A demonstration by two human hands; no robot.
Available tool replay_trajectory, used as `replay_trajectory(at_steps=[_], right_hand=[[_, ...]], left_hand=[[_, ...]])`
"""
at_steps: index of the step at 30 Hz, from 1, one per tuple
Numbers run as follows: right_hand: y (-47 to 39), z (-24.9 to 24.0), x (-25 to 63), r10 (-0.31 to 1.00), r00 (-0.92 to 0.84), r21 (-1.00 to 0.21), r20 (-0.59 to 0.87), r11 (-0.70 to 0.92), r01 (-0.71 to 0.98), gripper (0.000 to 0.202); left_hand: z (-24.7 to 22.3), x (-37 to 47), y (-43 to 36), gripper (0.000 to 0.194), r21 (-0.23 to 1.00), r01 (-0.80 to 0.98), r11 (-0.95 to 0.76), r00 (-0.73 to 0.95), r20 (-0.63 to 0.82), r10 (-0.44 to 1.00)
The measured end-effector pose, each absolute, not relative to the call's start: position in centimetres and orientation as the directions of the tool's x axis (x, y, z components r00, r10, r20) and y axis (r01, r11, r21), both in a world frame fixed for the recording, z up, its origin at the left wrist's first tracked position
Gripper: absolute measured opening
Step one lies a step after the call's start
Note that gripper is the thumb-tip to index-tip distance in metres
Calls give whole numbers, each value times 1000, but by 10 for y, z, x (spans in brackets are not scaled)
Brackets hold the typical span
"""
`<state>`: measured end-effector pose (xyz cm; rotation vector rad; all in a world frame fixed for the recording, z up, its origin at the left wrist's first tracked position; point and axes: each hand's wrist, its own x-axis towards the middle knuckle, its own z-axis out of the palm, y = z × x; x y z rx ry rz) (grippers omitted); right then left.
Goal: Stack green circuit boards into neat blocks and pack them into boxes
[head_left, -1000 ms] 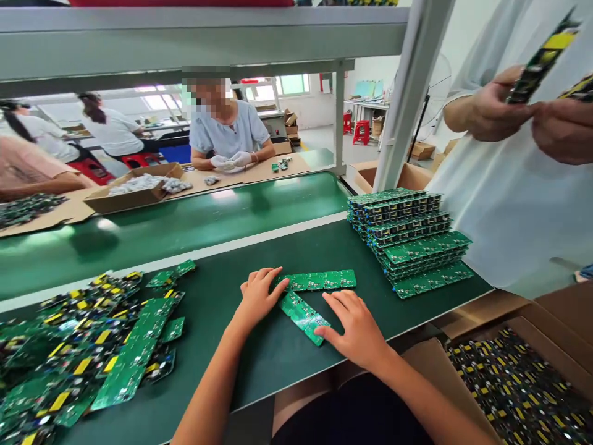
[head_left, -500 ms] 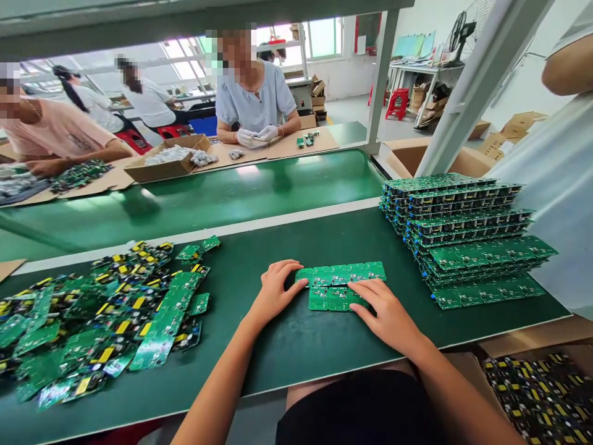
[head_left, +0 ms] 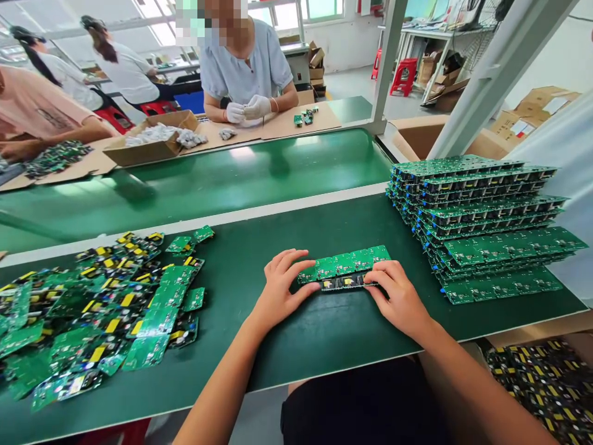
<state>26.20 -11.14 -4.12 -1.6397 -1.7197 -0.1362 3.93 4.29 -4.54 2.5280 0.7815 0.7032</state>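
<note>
Left hand [head_left: 281, 285]: at the left end of the 2 board strips on the dark green counter [head_left: 282, 346]. Thumb and fingers spread apart, not clamped. Thumb tip at the near strip's left end, forefinger by the far strip's left end.

Right hand [head_left: 402, 300]: fingers and thumb pinched on the right end of the near strip [head_left: 343, 283]. That strip is up on its long edge, black side with yellow parts facing the wearer.

Far strip [head_left: 343, 262]: green face up, just behind the near strip, right end angled slightly away. Can't tell if the 2 touch.

Left side of counter: loose board pile [head_left: 102, 309], mixed green faces and yellow parts, with a long green strip [head_left: 162, 303] slanted on its right edge. Right side: tall board stack [head_left: 482, 216], layers staggered, green faces up where visible.

Beyond the counter: green belt [head_left: 208, 176], then a person [head_left: 250, 68] in a light blue top and white gloves. Open carton [head_left: 143, 151] of white pieces to the left of that person. Lower right, below counter level: open box [head_left: 542, 389] full of dark boards with yellow parts, partly cut off by the frame.
</note>
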Motion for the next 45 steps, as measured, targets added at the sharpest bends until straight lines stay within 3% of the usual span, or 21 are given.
replay_trajectory(at_steps=[4,7,12,16,20,24,26,29,32,35,40,45], right_hand=[[-116,-39,257,746,46,-328,664,236,915,22],[-119,-37,254,643,-8,-225,766,280,933,27],[-121,-38,252,562,-32,-147,827,271,951,28],[-120,-36,248,669,-33,-236,742,307,922,24],[-117,-35,233,719,-112,-310,686,429,849,46],[-112,-33,219,700,-117,-359,704,493,792,31],[-111,-31,217,730,-18,-484,683,472,737,25],[-114,-28,222,820,234,-790,523,363,493,15],[-117,-25,228,851,379,-930,362,301,211,18],[-118,-23,230,892,328,-948,312,316,43,22],[-119,-22,229,925,234,-948,299,315,-33,21],[-120,-23,230,940,211,-952,268,292,-92,25]], left_hand=[[-44,41,34,43,359,266,-895,797,440,414],[-42,44,27,37,266,196,-944,794,521,312],[-36,47,19,29,257,132,-957,725,634,270],[-31,47,13,24,297,21,-955,606,756,248],[-28,52,2,33,227,-65,-972,500,850,165],[-31,57,-5,45,188,-119,-975,484,868,108],[-34,57,-4,63,227,-94,-969,489,859,154],[-36,57,-1,84,287,13,-958,555,795,245],[-34,56,0,65,279,75,-957,593,759,267],[-31,55,-1,45,290,75,-954,569,774,279],[-25,52,0,24,329,56,-943,511,802,310],[-21,50,-1,17,337,44,-941,482,817,315]])
